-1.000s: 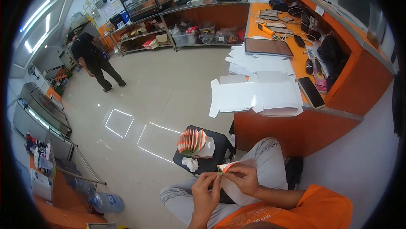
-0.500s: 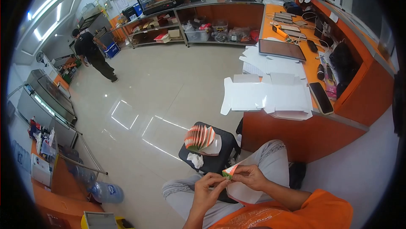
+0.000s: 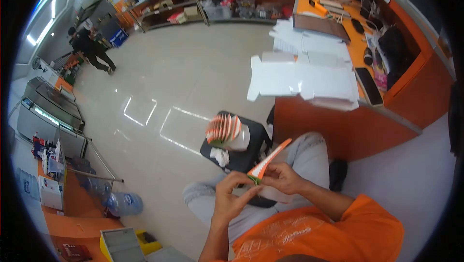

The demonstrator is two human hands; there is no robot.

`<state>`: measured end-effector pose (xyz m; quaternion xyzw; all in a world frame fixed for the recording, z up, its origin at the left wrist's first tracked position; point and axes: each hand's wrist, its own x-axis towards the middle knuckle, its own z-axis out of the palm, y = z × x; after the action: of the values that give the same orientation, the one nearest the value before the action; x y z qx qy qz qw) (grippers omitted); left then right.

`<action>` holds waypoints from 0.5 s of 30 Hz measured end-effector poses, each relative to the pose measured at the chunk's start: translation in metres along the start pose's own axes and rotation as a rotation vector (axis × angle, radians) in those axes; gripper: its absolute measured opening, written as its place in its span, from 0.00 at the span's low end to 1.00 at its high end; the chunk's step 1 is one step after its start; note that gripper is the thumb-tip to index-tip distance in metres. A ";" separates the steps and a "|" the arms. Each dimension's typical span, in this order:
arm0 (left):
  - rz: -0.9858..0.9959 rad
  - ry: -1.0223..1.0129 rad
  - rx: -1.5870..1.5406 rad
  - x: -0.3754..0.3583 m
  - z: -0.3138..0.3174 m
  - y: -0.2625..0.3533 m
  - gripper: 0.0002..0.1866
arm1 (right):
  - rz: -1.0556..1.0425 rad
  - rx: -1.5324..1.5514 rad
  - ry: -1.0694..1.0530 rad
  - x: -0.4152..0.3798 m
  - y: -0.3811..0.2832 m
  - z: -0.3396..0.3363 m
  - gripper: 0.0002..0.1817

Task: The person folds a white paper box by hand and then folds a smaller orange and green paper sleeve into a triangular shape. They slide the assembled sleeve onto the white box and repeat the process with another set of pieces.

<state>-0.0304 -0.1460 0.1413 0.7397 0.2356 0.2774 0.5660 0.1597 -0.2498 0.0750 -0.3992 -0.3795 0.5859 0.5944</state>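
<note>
A folded piece of orange, white and green printed paper is between my two hands above my lap, its long narrow end pointing up and right. My left hand pinches its green lower end between thumb and forefinger. Close beside it, my right hand grips the piece with bent fingers. Below my right hand a pale sheet lies on my lap, partly hidden. In front of my knees, a fanned row of similar folded papers rests on a black seat, with a crumpled white tissue near it.
White flat cartons overhang the end of the orange desk on the right. A phone and a tablet lie there. A large water bottle is on the floor at left. Another person stands far left.
The printed paper now shows a long narrow edge instead of a short triangular face. My view has tilted down. The other person has turned and shifted stance.
</note>
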 end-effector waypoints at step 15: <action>0.449 0.423 0.449 0.009 0.034 0.023 0.16 | -0.462 -0.150 0.301 0.015 -0.022 0.031 0.11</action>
<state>0.0002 -0.1702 0.1581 0.8049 0.2343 0.4825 0.2538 0.1400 -0.2333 0.1070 -0.4275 -0.4101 0.3395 0.7306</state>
